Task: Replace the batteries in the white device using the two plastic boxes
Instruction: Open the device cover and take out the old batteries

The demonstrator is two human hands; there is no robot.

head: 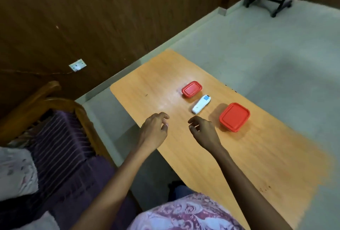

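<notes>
1. Head view, layout: the white device point(201, 104) lies flat on the wooden table point(147, 86), between two plastic boxes with red lids. The smaller box point(191, 89) sits just beyond its far end. The larger box point(234, 117) sits to its right, near but not touching. Both lids are on.

2. Head view, hands: the left hand point(154, 128) and the right hand point(203, 131) hover over the table on the near side of the device. Their fingers are loosely curled and they hold nothing. The right hand is the closer one to the device.

3. Handling: the device looks like a small, light, hard plastic shell, probably smooth and a bit slippery. Gripping it across its long sides near the middle should hold it steady while a thumb works the battery cover. The boxes look light, so each probably needs one hand on the base while the other peels up a lid corner.

4. Hard to make out:
   - The battery cover is not visible and is presumably underneath.
   - The red lids hide what is in each box, so I cannot tell which one holds fresh batteries.
   - The markings on the device's blue patch are too small to read.
</notes>
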